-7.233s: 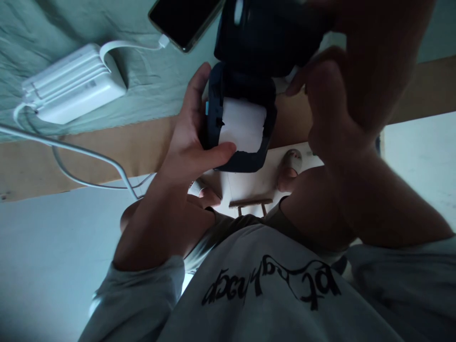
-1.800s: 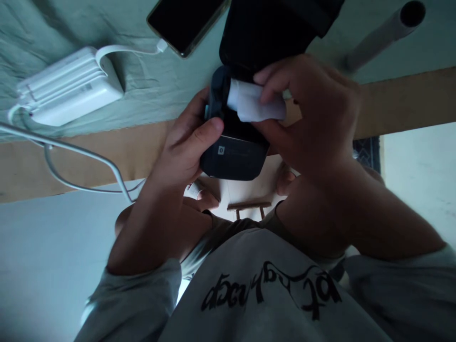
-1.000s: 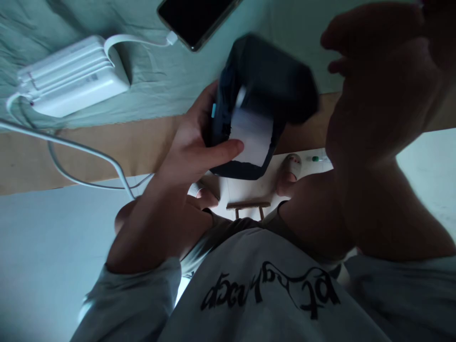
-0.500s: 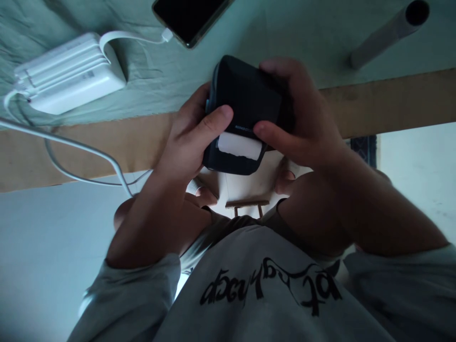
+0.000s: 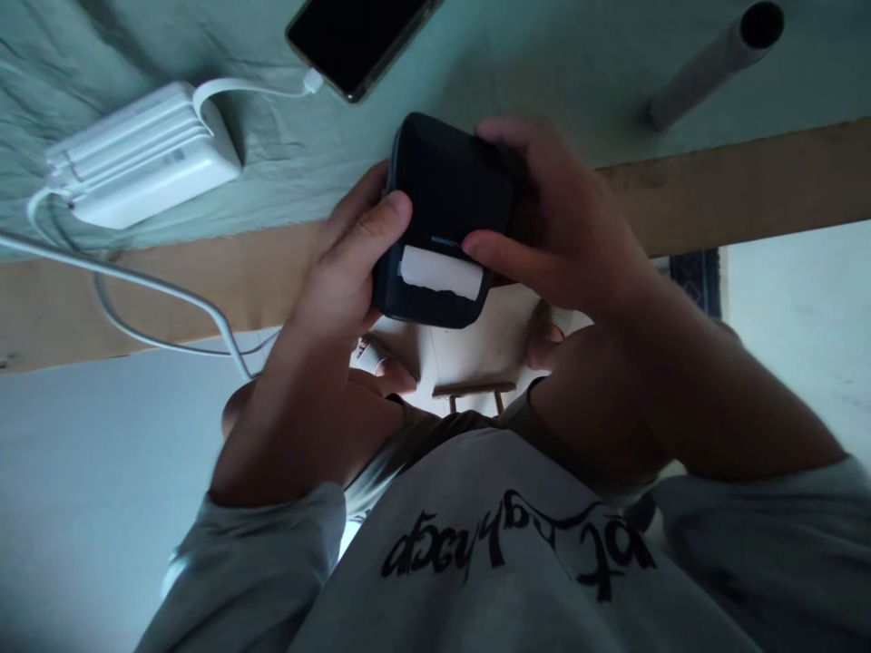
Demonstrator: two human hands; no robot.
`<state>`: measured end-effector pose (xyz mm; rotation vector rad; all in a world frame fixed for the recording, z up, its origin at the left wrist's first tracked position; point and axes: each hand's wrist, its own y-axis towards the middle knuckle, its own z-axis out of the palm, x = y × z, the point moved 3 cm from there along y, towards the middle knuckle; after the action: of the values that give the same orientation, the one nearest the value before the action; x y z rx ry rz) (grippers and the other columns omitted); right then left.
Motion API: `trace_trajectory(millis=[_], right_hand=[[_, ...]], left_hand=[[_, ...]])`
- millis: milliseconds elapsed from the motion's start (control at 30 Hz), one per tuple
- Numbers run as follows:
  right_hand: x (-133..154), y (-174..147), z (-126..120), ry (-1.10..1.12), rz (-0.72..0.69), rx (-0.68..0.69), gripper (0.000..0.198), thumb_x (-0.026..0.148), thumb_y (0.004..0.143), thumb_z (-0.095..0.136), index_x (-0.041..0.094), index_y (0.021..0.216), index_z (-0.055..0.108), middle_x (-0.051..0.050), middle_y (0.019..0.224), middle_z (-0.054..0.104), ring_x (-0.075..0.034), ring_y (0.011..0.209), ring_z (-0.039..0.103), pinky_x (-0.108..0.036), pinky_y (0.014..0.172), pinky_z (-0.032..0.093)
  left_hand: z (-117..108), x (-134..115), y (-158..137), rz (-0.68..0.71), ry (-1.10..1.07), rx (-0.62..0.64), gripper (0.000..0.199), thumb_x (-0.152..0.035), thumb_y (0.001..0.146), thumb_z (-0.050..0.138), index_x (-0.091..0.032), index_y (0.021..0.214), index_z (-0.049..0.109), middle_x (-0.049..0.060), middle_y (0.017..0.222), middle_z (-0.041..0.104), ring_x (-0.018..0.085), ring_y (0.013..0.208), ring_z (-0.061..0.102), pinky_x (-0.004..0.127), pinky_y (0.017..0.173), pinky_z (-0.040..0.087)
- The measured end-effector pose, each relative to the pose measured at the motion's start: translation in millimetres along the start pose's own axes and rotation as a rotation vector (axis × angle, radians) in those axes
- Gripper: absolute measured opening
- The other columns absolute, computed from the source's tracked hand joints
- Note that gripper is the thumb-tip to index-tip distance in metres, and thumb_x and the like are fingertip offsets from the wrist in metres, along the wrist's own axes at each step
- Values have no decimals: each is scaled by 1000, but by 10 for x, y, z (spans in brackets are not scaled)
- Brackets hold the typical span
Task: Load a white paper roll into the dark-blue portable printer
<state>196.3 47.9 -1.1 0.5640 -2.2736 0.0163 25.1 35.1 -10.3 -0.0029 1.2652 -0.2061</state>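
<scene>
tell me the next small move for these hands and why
Perhaps press the cover of the dark device with both thumbs: the left hand and right hand grip it from either side, thumbs on top, white paper pokes past the cover's edge; I cannot tell if it's latched.

Worktop [image 5: 735, 189] runs across the upper part, slightly tilted in view, green cloth [image 5: 558, 54] on top, wrinkled at left, smoother at right, bare brown strip along the near edge. Pale floor [image 5: 115, 472] below, bluish at left, whiter at right, with a dark patterned mat [image 5: 695, 279] partly visible near the strip at right, and a small wooden bar on two legs [image 5: 474, 391] lower centre. Light dim, cool, shadows soft.
</scene>
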Motion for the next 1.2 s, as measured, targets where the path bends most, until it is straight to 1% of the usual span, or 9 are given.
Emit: trace_trajectory(millis=[133, 367, 567, 733, 800, 900, 1000, 1100, 1200], right_hand=[[-4, -2, 30, 12, 9, 1, 72, 62, 78, 50, 20, 135, 38, -4, 130, 48, -14, 114, 54, -29, 90, 52], [-2, -31, 53, 81, -113, -44, 63, 58, 82, 47, 19, 131, 37, -5, 131, 46, -12, 121, 50, -28, 102, 46], [25, -54, 30, 132, -120, -32, 59, 55, 86, 40, 18, 132, 35, -4, 133, 45, -10, 120, 49, -28, 105, 43], [43, -40, 41, 91, -93, -27, 57, 52, 87, 40, 16, 131, 34, -5, 128, 48, -8, 106, 53, -25, 92, 46], [38, -35, 44, 115, -101, -59, 58, 52, 86, 42, 15, 130, 35, -6, 126, 48, -9, 109, 52, -25, 95, 45], [33, -35, 35, 171, -152, -130, 57, 50, 84, 45, 13, 127, 40, -8, 123, 49, -11, 116, 49, -27, 106, 42], [28, -38, 33, 165, -189, -123, 56, 50, 82, 48, 15, 125, 40, -7, 124, 48, -12, 116, 49, -29, 107, 42], [19, -40, 36, 123, -234, -86, 63, 52, 77, 55, 19, 128, 37, -6, 130, 45, -15, 121, 48, -32, 103, 44], [-6, -40, 33, 105, -230, -64, 67, 52, 76, 58, 20, 130, 35, -6, 134, 43, -16, 126, 46, -29, 90, 48]], left_hand=[[15, -43, -18, -4, 61, 39, 27, -42, 85, 53, -17, 84, 62, 2, 60, 51, 8, 52, 42, 22, 49, 33], [9, -34, -11, -15, 2, 8, 29, -44, 80, 59, -16, 85, 64, 4, 65, 52, 15, 62, 55, 26, 53, 32], [20, -24, -47, -16, -19, 55, 28, -34, 78, 63, -19, 101, 64, 4, 75, 59, 16, 71, 61, 22, 53, 38], [34, 17, -26, 6, -102, 27, 31, -40, 89, 45, -17, 92, 65, 3, 75, 60, 11, 64, 57, 22, 54, 42], [5, 45, 3, -33, -156, 32, 34, -41, 91, 39, -19, 91, 66, 3, 80, 63, 14, 68, 59, 25, 59, 46], [-49, 44, 38, -20, -166, 23, 29, -38, 89, 45, -20, 82, 66, 3, 77, 63, 13, 66, 56, 26, 59, 46], [-60, 23, 42, -10, -166, -1, 27, -34, 89, 49, -19, 74, 65, 3, 69, 58, 12, 60, 49, 26, 57, 43], [-29, 12, 36, 0, -148, -12, 28, -34, 89, 47, -22, 71, 65, 3, 70, 56, 13, 60, 47, 28, 60, 44], [-2, 25, 47, 0, -227, -16, 26, -31, 89, 44, -21, 75, 64, 2, 71, 57, 13, 63, 50, 28, 66, 47]])
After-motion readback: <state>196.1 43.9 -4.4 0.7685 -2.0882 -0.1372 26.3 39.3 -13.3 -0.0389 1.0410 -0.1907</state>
